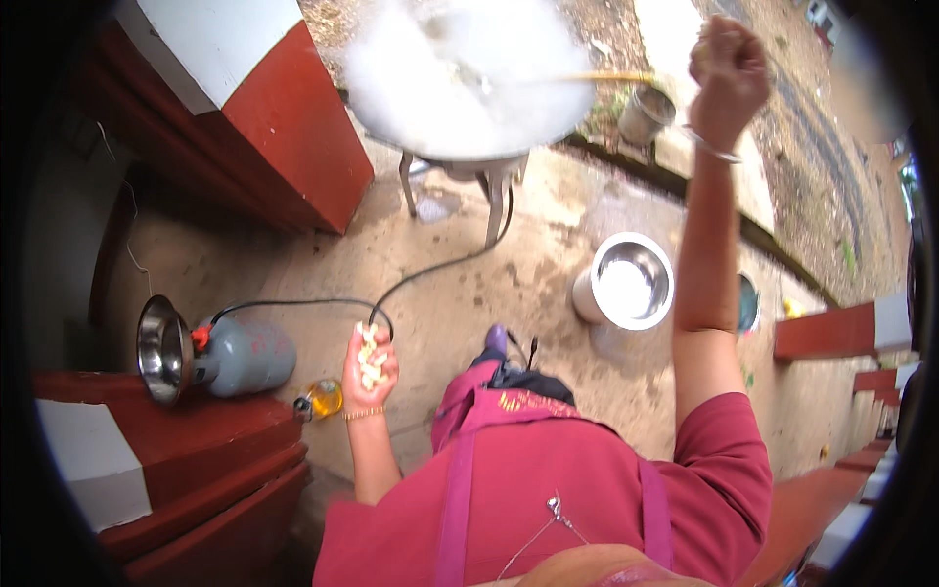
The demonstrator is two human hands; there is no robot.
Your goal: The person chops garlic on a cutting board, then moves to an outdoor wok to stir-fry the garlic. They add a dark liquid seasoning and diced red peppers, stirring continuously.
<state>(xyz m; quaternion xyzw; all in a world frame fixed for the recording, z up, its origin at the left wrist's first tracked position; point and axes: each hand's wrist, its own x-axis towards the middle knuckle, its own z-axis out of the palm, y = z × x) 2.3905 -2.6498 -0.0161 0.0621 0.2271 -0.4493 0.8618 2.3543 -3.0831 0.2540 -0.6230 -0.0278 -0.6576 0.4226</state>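
Observation:
Palm up, my left hand (pixel 370 377) cradles several small pale yellow-white pieces (pixel 371 364) that look like peeled garlic cloves, its fingers curled around them. My right hand (pixel 729 73) is lifted high at the upper right, fingers closed in a fist; whatever is inside it is hidden. Ahead of me, a wide round pan (pixel 469 145) sits on a metal burner stand (pixel 497 181). Thick white steam covers most of its contents. A long wooden handle (pixel 611 76) juts out of the steam to the right. My right hand is well apart from that handle.
A grey gas cylinder (pixel 252 356) lies left, its black hose (pixel 445 262) running to the burner. Nearby are a metal bowl (pixel 164 349) and an orange-yellow bottle (pixel 325 397). A steel pot (pixel 626 282) stands on the floor. Red-and-white pillars (pixel 293 127) flank the left side.

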